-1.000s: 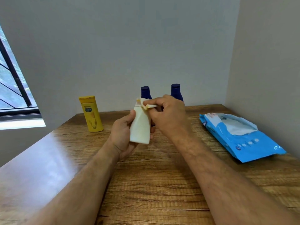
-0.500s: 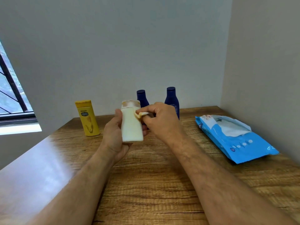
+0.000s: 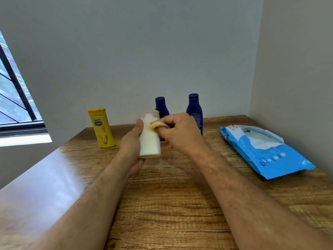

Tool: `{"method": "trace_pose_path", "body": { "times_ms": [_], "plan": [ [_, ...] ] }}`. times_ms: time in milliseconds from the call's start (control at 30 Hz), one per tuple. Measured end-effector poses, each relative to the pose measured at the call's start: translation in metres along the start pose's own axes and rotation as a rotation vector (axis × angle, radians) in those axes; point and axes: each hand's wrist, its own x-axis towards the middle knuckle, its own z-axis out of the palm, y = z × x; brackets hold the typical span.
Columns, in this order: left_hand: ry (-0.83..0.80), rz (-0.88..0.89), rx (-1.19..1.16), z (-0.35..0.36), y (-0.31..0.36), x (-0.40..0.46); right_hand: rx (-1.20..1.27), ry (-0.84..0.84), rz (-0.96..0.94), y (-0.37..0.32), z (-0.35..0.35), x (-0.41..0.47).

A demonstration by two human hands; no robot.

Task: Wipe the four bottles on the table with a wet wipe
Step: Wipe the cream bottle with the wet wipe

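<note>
Surface: wooden table (image 3: 180,204) set in the corner of a grey-walled room, with two bare forearms reaching over it.
Left hand (image 3: 132,147): curled around a cream bottle (image 3: 150,141), holding it upright just above the tabletop.
Right hand (image 3: 182,134): pinches a crumpled wet wipe (image 3: 158,125) against the bottle's upper part.
Wipes pack (image 3: 266,150): blue, lying flat at the right, its flap open.
Yellow bottle (image 3: 101,128): standing upright, far left.
Two dark blue bottles (image 3: 195,112): upright by the back wall, one partly hidden behind the hands.
Window (image 3: 16,98): at the far left edge.
</note>
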Motion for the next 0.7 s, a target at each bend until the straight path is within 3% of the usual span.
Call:
{"method": "trace_pose_path", "body": {
  "times_ms": [133, 333, 400, 533, 700],
  "plan": [
    [-0.057, -0.052, -0.066, 0.002, 0.000, -0.003, 0.087, 0.038, 0.016, 0.000, -0.001, 0.001],
    [0.137, -0.004, -0.133, -0.005, 0.005, 0.006, -0.016, -0.291, 0.067, -0.005, -0.001, -0.004],
    [0.159, -0.006, -0.076, -0.005, 0.003, 0.007, -0.012, -0.260, 0.059, -0.006, 0.000, -0.005],
    [0.011, -0.088, 0.006, 0.001, -0.003, 0.000, 0.062, -0.011, 0.055, -0.002, -0.003, 0.000],
    [-0.131, -0.103, -0.052, 0.001, -0.001, -0.004, 0.113, -0.090, 0.080, -0.002, -0.004, -0.001]
  ]
}}
